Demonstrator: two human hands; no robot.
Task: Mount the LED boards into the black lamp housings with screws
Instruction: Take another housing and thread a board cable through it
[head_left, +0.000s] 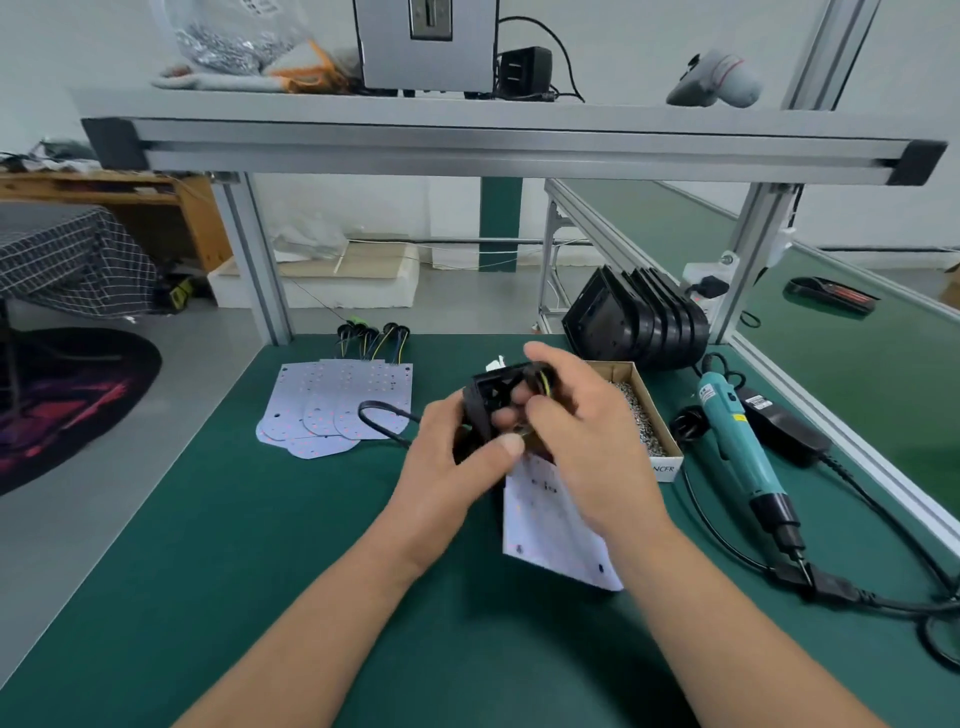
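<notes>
My left hand (452, 462) grips a black lamp housing (485, 397) held above the green mat, thumb across its lower edge. My right hand (582, 436) curls around the housing's right side, fingers at its yellow wires. A white LED board (550, 525) hangs below the housing, partly hidden by my right wrist. A black cable (382, 415) loops out to the left. More LED boards (332, 405) lie fanned on the mat at the left. A row of black housings (639, 317) leans at the back right. A cardboard box of screws (644, 415) sits behind my right hand.
A teal electric screwdriver (743, 447) with its black cord lies at the right, next to a black power adapter (784, 421). Wire bundles (371, 338) rest at the mat's far edge. An aluminium frame post (260, 260) and overhead shelf (467, 135) border the bench.
</notes>
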